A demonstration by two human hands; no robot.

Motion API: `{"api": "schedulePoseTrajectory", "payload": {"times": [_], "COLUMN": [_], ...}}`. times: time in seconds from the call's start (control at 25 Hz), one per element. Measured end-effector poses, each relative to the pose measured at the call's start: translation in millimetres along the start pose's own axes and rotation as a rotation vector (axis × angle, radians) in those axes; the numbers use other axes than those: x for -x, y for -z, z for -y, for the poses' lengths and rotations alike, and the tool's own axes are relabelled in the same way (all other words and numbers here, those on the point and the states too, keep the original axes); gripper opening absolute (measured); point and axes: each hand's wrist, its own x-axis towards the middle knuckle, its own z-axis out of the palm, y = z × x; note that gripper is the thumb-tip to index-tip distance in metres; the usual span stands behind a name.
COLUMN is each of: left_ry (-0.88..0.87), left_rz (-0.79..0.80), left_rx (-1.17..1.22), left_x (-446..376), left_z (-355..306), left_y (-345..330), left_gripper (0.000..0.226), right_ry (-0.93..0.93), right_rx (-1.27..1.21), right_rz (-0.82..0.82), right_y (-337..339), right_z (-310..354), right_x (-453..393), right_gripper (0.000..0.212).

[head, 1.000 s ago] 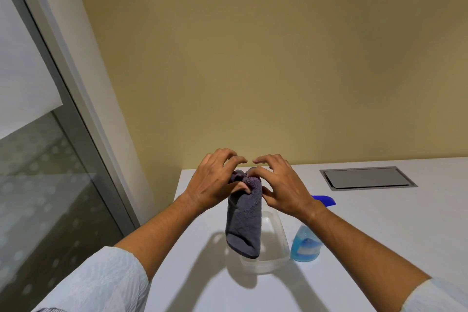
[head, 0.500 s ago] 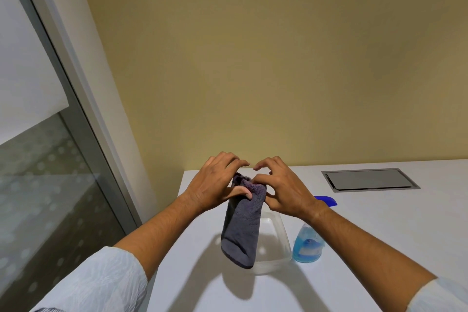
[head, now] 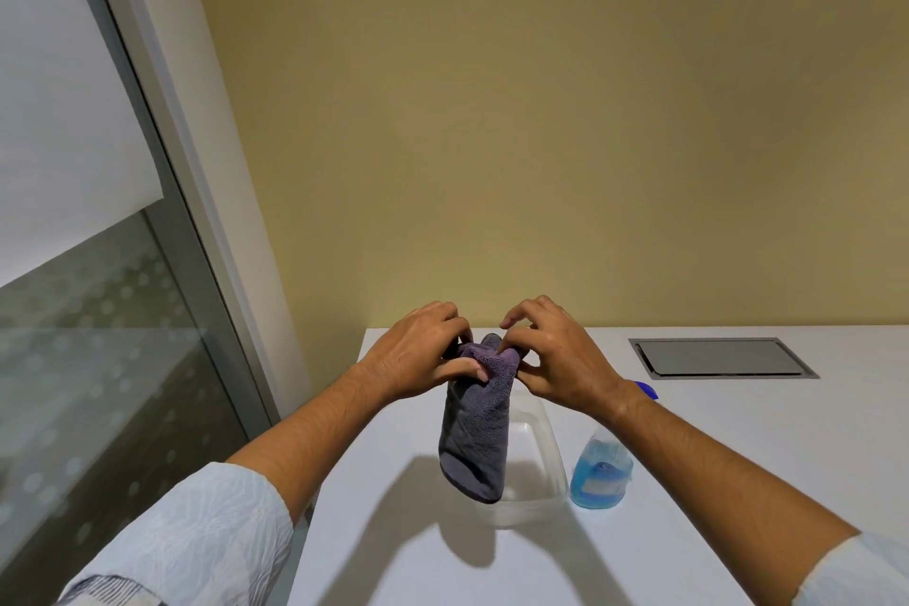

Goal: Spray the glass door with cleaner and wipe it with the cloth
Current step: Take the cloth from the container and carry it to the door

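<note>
A dark grey-purple cloth [head: 476, 438] hangs folded above the white table. My left hand [head: 418, 352] pinches its top edge from the left. My right hand [head: 551, 354] pinches the same edge from the right, with the fingers curled over it. A spray bottle [head: 601, 472] of blue cleaner stands on the table to the right, its blue trigger head partly hidden behind my right wrist. The glass door [head: 93, 359], patterned with frosted dots, fills the left side of the view.
A clear plastic tub [head: 538, 458] sits on the white table [head: 738, 458] under and behind the hanging cloth. A grey metal hatch [head: 718, 357] is set flush in the table at the far right. A yellow wall rises behind, and the door frame [head: 196, 212] runs along the left.
Both hands have kept working the cloth's top edge, and the cloth has swung slightly to the left. The view has shifted a little to the right.
</note>
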Motion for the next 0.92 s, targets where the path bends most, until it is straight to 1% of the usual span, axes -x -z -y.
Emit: {"api": "schedulePoseTrajectory", "payload": {"times": [0.12,0.24,0.36,0.48,0.6,0.72,0.8,0.92], "left_ry": [0.024,0.067,0.152,0.276,0.366,0.437,0.471,0.508], "left_rz": [0.009,0.019,0.03,0.072,0.105,0.147,0.155,0.174], "left_rx": [-0.065,-0.155,-0.228,-0.295,-0.341,-0.325,-0.327,-0.335], "left_x": [4.8,12.6,20.4,29.3,40.4,52.6,62.8,81.8], "left_z": [0.0,0.5,-1.4,-11.4,-29.2,-56.3,-74.9,-103.2], "left_y": [3.9,12.2,22.6,34.1,42.8,50.5,55.2,59.9], "left_gripper": [0.06,0.062,0.062,0.057,0.054,0.044,0.037,0.031], "right_ry": [0.018,0.011,-0.021,-0.05,-0.046,-0.004,0.0,0.038], "right_rx": [-0.003,0.015,-0.011,-0.124,-0.243,-0.292,-0.329,-0.351], "right_rz": [0.019,0.084,0.185,0.25,0.255,0.279,0.323,0.447], "right_y": [2.2,10.5,21.3,31.0,39.7,45.8,48.5,48.7], "right_z": [0.9,-3.3,-7.6,-10.2,-11.2,-9.2,-6.4,0.9], "right_x": [-0.8,-7.2,-12.7,-11.6,-8.3,-3.6,-0.8,3.2], "right_gripper": [0.014,0.013,0.011,0.009,0.013,0.018,0.019,0.021]}}
